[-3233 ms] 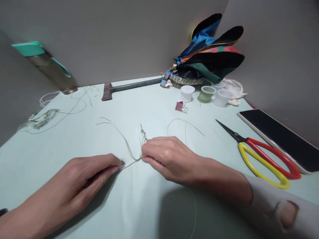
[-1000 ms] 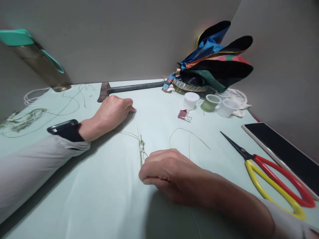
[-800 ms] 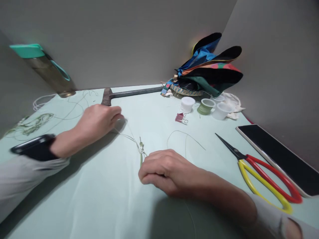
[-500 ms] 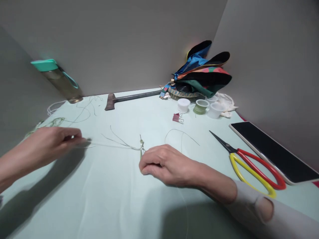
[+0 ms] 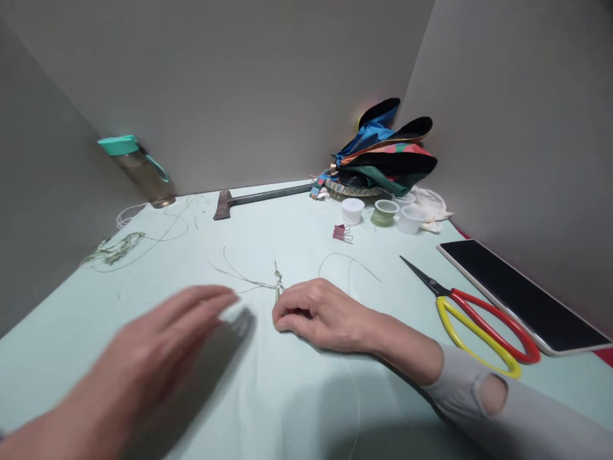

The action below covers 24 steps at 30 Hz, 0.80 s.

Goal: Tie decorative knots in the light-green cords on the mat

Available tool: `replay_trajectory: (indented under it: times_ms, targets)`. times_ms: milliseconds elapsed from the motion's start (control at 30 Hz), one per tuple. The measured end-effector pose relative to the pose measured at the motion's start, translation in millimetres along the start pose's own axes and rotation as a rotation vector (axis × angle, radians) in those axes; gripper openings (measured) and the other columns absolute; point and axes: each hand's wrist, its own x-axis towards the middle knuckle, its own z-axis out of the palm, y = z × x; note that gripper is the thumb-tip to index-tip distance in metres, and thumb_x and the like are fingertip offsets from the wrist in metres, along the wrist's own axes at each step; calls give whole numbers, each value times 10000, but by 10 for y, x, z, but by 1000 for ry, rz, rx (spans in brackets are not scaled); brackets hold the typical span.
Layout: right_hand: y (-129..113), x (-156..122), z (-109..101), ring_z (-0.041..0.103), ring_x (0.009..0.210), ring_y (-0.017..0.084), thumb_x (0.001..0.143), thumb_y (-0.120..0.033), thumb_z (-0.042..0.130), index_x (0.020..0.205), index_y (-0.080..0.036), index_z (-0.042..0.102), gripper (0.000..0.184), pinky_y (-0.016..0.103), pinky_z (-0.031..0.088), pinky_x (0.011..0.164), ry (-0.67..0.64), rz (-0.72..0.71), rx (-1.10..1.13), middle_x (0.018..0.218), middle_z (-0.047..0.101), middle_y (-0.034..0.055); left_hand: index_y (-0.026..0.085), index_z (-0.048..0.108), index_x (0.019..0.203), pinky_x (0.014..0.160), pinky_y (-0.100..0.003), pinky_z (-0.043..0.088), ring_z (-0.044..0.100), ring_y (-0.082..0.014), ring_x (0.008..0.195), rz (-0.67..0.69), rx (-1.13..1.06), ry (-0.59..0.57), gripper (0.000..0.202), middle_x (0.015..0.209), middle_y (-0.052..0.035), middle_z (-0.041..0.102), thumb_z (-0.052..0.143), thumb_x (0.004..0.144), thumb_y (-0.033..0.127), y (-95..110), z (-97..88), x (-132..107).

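- Knotted cord (image 5: 276, 279): a thin, pale green strand with a small lumpy knot, lying on the pale green table (image 5: 268, 396). Loose ends fan away from the knot toward the left.
- The right hand (image 5: 320, 313) rests on the table with fingers curled down, pinching the cord's near end just below the knot.
- The left hand (image 5: 158, 354), blurred, hovers flat with fingers spread and holds nothing; its fingertips are just left of the pinch, apart from the cord.
- Right of the pinch, well apart, lie the scissors (image 5: 472, 313) with red and yellow handles, a phone (image 5: 517, 295) beyond them.
- Beyond the pinch sit a pink binder clip (image 5: 341, 232) and small thread spools (image 5: 383, 213).
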Motion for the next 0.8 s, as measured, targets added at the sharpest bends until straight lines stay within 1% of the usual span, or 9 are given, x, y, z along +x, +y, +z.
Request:
replay_trajectory:
  times_ms: [67, 133, 200, 233, 367, 467, 567, 700, 800]
  targets:
    - [-8, -11, 2, 696, 763, 165, 1050, -295, 674, 937, -159, 699, 178, 353, 602, 756, 25, -1, 22, 834, 697, -17, 438, 513, 1379, 753, -248, 632, 783, -192, 978, 109, -94, -21, 385, 1222, -4, 769, 430, 1054, 248, 200, 233, 153]
    - [-7, -22, 10, 667, 709, 149, 1042, -257, 674, 904, -160, 688, 170, 316, 578, 696, 55, -2, 43, 791, 672, -32, 372, 498, 1284, 602, -195, 588, 733, -139, 682, 105, -157, 1, 264, 916, 38, 757, 448, 1065, 233, 326, 398, 293]
    - [0, -32, 23, 642, 683, 137, 1014, -178, 674, 885, -161, 688, 131, 282, 539, 657, 90, 0, 58, 782, 670, -34, 335, 477, 1187, 545, -187, 559, 666, -126, 557, 98, -205, 11, 156, 771, 75, 694, 460, 1070, 233, 364, 482, 390]
    - [4, -36, 32, 632, 679, 132, 993, -135, 670, 877, -164, 693, 122, 268, 516, 649, 108, 0, 62, 785, 677, -31, 326, 472, 1148, 534, -186, 552, 655, -123, 538, 97, -229, 8, 113, 749, 83, 682, 467, 1073, 242, 357, 500, 419]
    - [11, -48, 64, 628, 728, 132, 957, -80, 642, 847, -184, 703, 163, 252, 477, 701, 160, -17, 47, 814, 725, -4, 309, 529, 1052, 513, -184, 526, 665, -113, 546, 81, -298, -17, 39, 755, 86, 707, 512, 1073, 281, 285, 498, 449]
    - [0, -65, 61, 642, 805, 158, 1016, -125, 601, 918, -184, 703, 153, 276, 478, 779, 176, -35, -7, 876, 748, 28, 289, 605, 970, 499, -205, 496, 652, -117, 532, 47, -317, -1, 120, 706, 82, 699, 539, 1068, 308, 265, 481, 451]
    - [-20, -99, 25, 643, 839, 177, 1051, -148, 552, 970, -172, 685, 158, 291, 480, 796, 167, -41, -71, 911, 741, 52, 273, 669, 898, 523, -216, 491, 659, -120, 558, 33, -344, -1, 203, 701, 67, 708, 549, 1060, 293, 271, 475, 483]
    - [-12, -155, -18, 649, 887, 175, 1079, -161, 527, 1041, -191, 657, 139, 292, 491, 848, 177, -30, -142, 963, 727, 39, 263, 726, 869, 585, -173, 494, 660, -93, 612, 36, -401, -45, 238, 718, 68, 699, 561, 1036, 222, 280, 473, 537]
    - [35, -177, -30, 663, 944, 181, 1078, -146, 522, 1115, -192, 652, 143, 293, 508, 895, 239, -63, -180, 1028, 751, 54, 263, 723, 848, 614, -132, 494, 665, -69, 639, 26, -446, -77, 236, 729, 83, 701, 577, 1028, 221, 279, 469, 555]
